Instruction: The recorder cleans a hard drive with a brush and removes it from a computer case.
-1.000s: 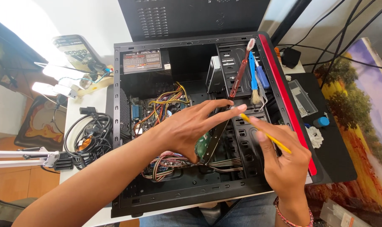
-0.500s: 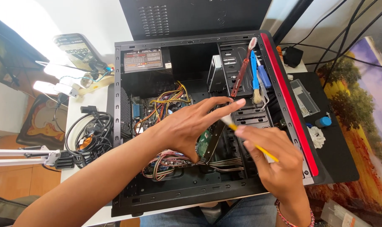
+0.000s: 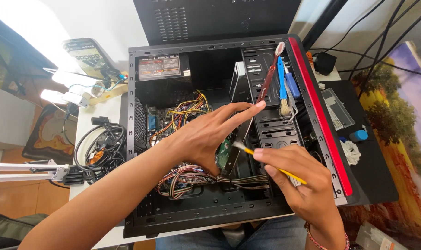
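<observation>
An open black computer case (image 3: 141, 139) with a red side strip lies flat on a white table. My left hand (image 3: 205, 134) reaches into it and grips a hard drive (image 3: 229, 155) held on its edge, green circuit board showing. My right hand (image 3: 298, 180) pinches a thin yellow-handled brush (image 3: 270, 162) whose white bristles touch the drive's edge. Yellow, red and striped cables (image 3: 187, 178) run under my left hand.
A toothbrush (image 3: 269, 74) and a blue-handled brush (image 3: 282, 92) rest on the drive bays. The power supply (image 3: 159, 69) sits at the case's top left. Coiled black cables (image 3: 99, 148) lie left of the case. A blue cap (image 3: 358, 135) and a white cloth (image 3: 350, 152) lie on the right.
My right hand has moved left and lowered the brush, so its bristles now touch the drive. My left hand keeps its hold on the drive, fingers slightly shifted.
</observation>
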